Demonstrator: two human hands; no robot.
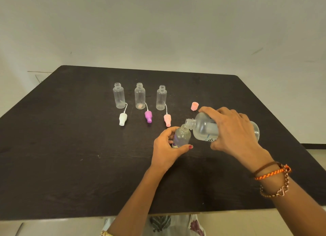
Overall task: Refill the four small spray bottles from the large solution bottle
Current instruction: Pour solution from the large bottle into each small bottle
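The right hand [232,129] grasps the large solution bottle [211,129] tipped almost flat, so its open mouth meets the neck of the 1 small spray bottle [181,137] being filled. The left hand [167,147] wraps around that small bottle and leans it toward the large bottle's mouth, probably to keep it from toppling and to catch the stream without spilling on the dark surface [70,147]. Beyond the small bottle in hand, 3 empty spray bottles [139,96] stand upright in a row with necks open, ready for their turn. Between that row and the held bottle lie their 3 spray tops [148,117], white, purple and pink, each by its own bottle. The pink cap [194,106] sits just beyond the large bottle, out of the pouring path.
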